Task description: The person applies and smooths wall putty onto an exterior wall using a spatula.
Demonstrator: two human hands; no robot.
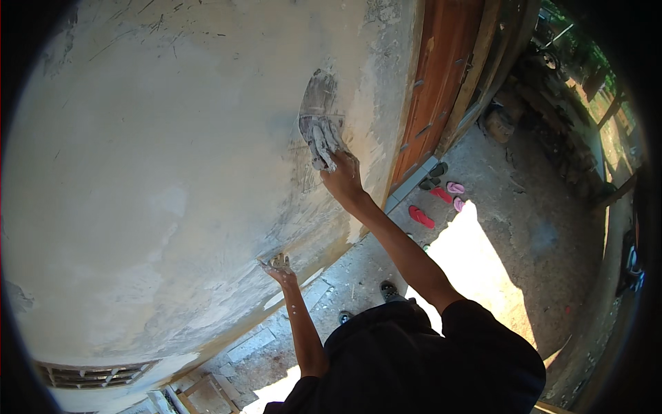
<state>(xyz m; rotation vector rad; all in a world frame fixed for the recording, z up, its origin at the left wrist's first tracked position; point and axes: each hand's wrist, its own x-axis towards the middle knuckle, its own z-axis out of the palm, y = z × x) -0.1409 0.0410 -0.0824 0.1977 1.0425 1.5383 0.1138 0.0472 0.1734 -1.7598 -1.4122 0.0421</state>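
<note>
My right hand (343,172) is closed around a plaster-caked trowel (321,123), reaching up to the wall (172,138). The tool's wide, grey-smeared blade lies against a dark patch of that wall, and its handle end is crusted with pale filler. Lower down and to the left, my left hand (281,268) is close to the wall with its fingers bent. White filler coats those fingers and spots the forearm. A thin pale shape juts out at its left side; what it is cannot be made out. The wall bears cream and grey skim coat with scratches and uneven patches.
A brown wooden door (439,76) stands right of the wall, above a tiled step (410,186). Red sandals (421,217), pink sandals (455,187) and dark ones lie on the concrete floor (510,200). A vent grille (96,374) and wooden frame (207,397) are at lower left.
</note>
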